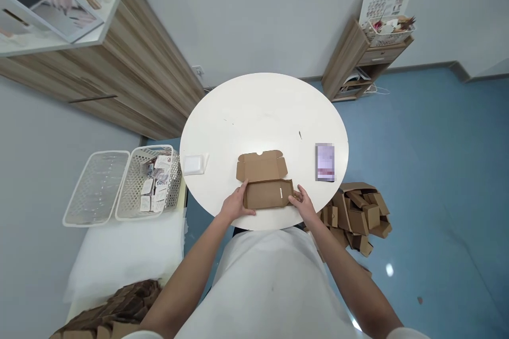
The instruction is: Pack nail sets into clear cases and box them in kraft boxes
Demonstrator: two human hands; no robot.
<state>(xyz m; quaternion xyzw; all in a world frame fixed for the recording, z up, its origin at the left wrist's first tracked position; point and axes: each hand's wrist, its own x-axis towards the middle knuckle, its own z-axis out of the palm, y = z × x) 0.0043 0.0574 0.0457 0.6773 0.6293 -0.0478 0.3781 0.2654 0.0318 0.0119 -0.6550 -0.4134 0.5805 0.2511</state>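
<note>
On the white oval table lies a brown cardboard box (264,195), its lid (261,166) folded back away from me. The inside of the box shows, with a small white strip near its right end. My left hand (237,204) grips the left end, thumb along the near edge and fingers at the corner. At the right end, my right hand (301,202) has its thumb and fingers around the side flap. A small white wrapped packet (193,164) rests at the table's left, and a blurred purple-screened device (325,162) lies at the right.
Left of the table (264,106), a white basket (129,190) holds small packets. Brown flattened cardboard (115,307) is stacked at the lower left. Folded cardboard boxes (360,214) pile up right of the table. Cabinets (147,47) stand behind left.
</note>
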